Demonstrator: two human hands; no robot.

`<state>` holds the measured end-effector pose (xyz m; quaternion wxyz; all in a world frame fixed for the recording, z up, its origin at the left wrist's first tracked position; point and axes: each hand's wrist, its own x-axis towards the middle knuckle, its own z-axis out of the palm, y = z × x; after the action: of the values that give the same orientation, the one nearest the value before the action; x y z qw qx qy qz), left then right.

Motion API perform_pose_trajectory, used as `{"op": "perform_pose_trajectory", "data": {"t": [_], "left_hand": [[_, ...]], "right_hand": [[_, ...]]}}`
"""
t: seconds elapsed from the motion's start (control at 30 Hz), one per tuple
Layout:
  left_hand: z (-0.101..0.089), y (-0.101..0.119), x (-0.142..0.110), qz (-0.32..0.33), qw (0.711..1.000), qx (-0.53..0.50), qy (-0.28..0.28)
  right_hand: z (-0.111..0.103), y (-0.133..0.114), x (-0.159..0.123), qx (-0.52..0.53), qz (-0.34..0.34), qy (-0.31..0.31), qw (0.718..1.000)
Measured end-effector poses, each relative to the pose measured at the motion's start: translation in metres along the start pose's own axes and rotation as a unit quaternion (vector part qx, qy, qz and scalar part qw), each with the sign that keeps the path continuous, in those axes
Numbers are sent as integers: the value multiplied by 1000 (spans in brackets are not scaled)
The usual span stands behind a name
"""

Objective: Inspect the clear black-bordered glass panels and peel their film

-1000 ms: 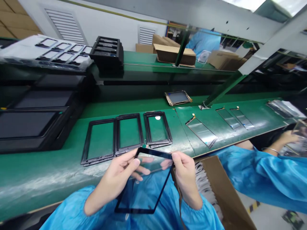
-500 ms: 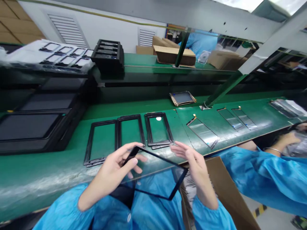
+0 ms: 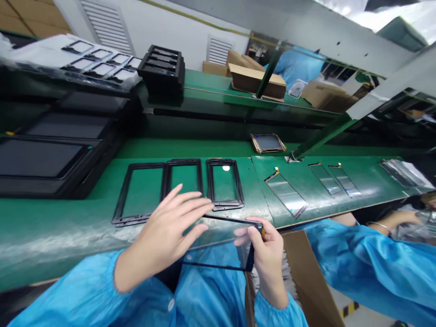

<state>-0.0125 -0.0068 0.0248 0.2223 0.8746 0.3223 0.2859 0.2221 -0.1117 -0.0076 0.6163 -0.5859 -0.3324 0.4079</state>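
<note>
Black-edged panel [image 3: 218, 250]: clear, tilted, lower centre.
Right hand [image 3: 267, 250]: thumb and fingers pinching its right corner.
Left hand [image 3: 173, 222]: fingers extended, apart, overlapping its left end.

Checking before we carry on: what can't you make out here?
All head view:
- Held panel: left corner, behind the left hand
- Dark stack: left part, cut off by picture edge
- Co-worker's hand: what it handles, blurred
- Cardboard box: near end, cut off by bottom edge

Left hand [image 3: 168, 229] hides part of the glass panel [image 3: 221, 243].
</note>
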Motion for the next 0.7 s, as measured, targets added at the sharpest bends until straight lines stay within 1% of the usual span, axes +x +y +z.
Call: {"op": "perform_pose_trajectory", "data": {"t": [0.03, 0.1, 0.13, 0.2, 0.27, 0.3, 0.33, 0.37, 0.4, 0.43, 0.47, 0.5, 0.53, 0.57, 0.6, 0.63, 0.67, 0.7], "left_hand": [[2, -1, 4, 30, 999, 7, -30], [8, -3, 8, 54, 996, 5, -70], [10, -5, 10, 60, 995, 2, -79], [13, -8, 9, 75, 995, -1, -71], [12, -10, 5, 79, 996, 5, -30], [10, -10, 2, 61, 998, 5, 10], [8, -9, -3, 25, 997, -9, 66], [7, -7, -8, -23, 990, -47, 128], [8, -5, -13, -74, 974, -112, 181], [10, -3, -19, -120, 949, -196, 218], [12, -2, -25, -157, 917, -284, 234], [14, -2, -30, -185, 886, -357, 232], [15, -5, -34, -205, 865, -400, 225], [12, -11, -37, -219, 860, -401, 230], [6, -20, -40, -226, 872, -351, 255], [-5, -32, -42, -225, 891, -264, 293], [-20, -48, -43, -215, 905, -156, 331], [-39, -66, -45, -201, 909, -14, 365]], "right_hand": [[1, 0, -1, -4, -1, -6, 1000], [1, 1, -5, -10, 2, -10, 1000], [1, 2, -6, -13, 5, -9, 1000], [-1, 7, -8, -14, 17, -11, 1000], [-4, 14, -8, 1, 33, 1, 999], [-5, 18, -6, 19, 37, 23, 999], [-6, 23, -3, 44, 37, 53, 997], [-5, 28, 1, 75, 33, 83, 993], [-3, 33, 6, 108, 26, 105, 988], [1, 38, 13, 141, 19, 111, 984], [8, 42, 20, 170, 15, 100, 980], [16, 45, 28, 193, 15, 74, 978], [25, 47, 35, 208, 17, 39, 977], [33, 48, 41, 217, 17, 2, 976], [40, 49, 45, 216, 10, -31, 976], [45, 51, 49, 207, -4, -53, 977], [46, 52, 51, 191, -22, -65, 979], [44, 55, 52, 170, -41, -66, 982]]}}
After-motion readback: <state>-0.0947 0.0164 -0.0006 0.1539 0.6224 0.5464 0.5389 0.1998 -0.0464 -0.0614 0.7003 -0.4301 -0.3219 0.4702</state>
